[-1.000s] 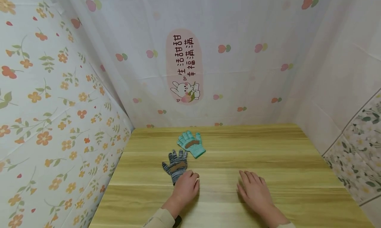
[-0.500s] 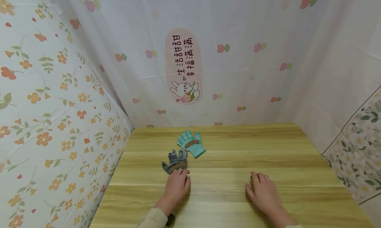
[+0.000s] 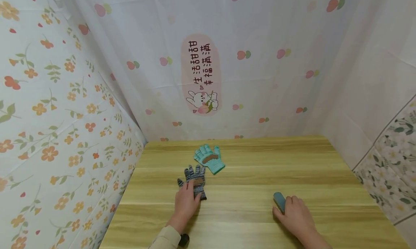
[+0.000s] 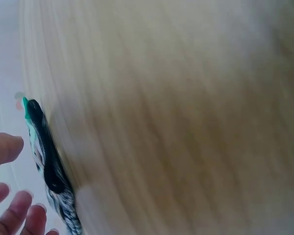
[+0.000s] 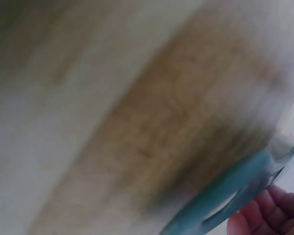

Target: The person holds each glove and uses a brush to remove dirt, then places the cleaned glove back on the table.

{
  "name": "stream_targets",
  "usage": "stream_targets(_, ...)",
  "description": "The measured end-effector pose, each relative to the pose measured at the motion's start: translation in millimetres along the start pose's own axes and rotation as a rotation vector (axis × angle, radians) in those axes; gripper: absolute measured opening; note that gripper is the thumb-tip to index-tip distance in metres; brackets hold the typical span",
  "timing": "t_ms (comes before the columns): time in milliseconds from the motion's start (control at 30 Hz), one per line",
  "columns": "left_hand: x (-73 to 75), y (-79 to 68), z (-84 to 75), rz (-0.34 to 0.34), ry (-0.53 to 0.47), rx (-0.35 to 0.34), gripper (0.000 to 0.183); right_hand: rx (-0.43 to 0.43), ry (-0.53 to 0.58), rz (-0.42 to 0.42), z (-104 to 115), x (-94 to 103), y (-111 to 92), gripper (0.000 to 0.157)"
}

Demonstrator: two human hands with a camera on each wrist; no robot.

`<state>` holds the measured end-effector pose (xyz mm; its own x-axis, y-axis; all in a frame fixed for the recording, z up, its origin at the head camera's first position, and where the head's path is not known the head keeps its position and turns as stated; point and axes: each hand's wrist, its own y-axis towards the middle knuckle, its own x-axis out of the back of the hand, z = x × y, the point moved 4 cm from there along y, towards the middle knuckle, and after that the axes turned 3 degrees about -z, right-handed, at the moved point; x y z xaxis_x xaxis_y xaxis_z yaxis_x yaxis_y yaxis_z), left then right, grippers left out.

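Observation:
A grey-and-black striped knit glove point(image 3: 200, 191) with a brown patch lies on the wooden table, fingers pointing away. My left hand point(image 3: 186, 204) is over its left part, hiding its thumb base; in the left wrist view my fingers point(image 4: 14, 213) are spread, with a gap to the gloves. Just beyond lies a mint-green knit glove point(image 3: 215, 165), also with a brown patch. At right, my right hand point(image 3: 297, 216) grips a blue-teal scrub brush point(image 3: 279, 201), whose front end sticks out past the fingers. Its looped handle point(image 5: 220, 191) shows blurred in the right wrist view.
The wood-grain table point(image 3: 247, 184) reaches back to a white printed curtain point(image 3: 260, 79). A floral cloth point(image 3: 71, 133) hangs along the left side and another curtain point(image 3: 364, 115) along the right. A black strap piece point(image 3: 183, 240) sits at my left wrist.
My left hand has moved left and its fingers now reach over the striped glove. My right hand has moved right, and the scrub brush now shows in its grip. Both gloves stay in place.

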<state>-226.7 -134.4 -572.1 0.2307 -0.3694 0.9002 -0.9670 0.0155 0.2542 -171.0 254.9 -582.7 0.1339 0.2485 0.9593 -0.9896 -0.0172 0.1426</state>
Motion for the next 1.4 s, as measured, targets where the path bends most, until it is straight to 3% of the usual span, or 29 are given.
stream_targets(400, 0.9, 2.5, 29.0, 0.039, -0.077, 0.256, 0.057, -0.089, -0.044, 0.129, -11, -1.8, -10, 0.070)
stream_targets(633, 2.1, 10.8, 43.1, 0.123, -0.136, 0.403, 0.082, -0.112, -0.019, 0.161, -14, -2.6, -8, 0.056)
stream_targets(900, 3.2, 12.3, 47.4, 0.168, -0.111, 0.465, 0.092, -0.107, -0.022, 0.159, -15, -2.3, -7, 0.047)
stream_targets(1133, 3.6, 13.9, 44.3, 0.230, -0.103, 0.488, 0.068, -0.085, -0.015, 0.121, -13, 3.3, -3, 0.041)
stream_targets(1400, 4.7, 14.5, 40.4, 0.247, -0.139, 0.522, 0.050, -0.070, -0.003, 0.114, -8, 6.0, -2, 0.039)
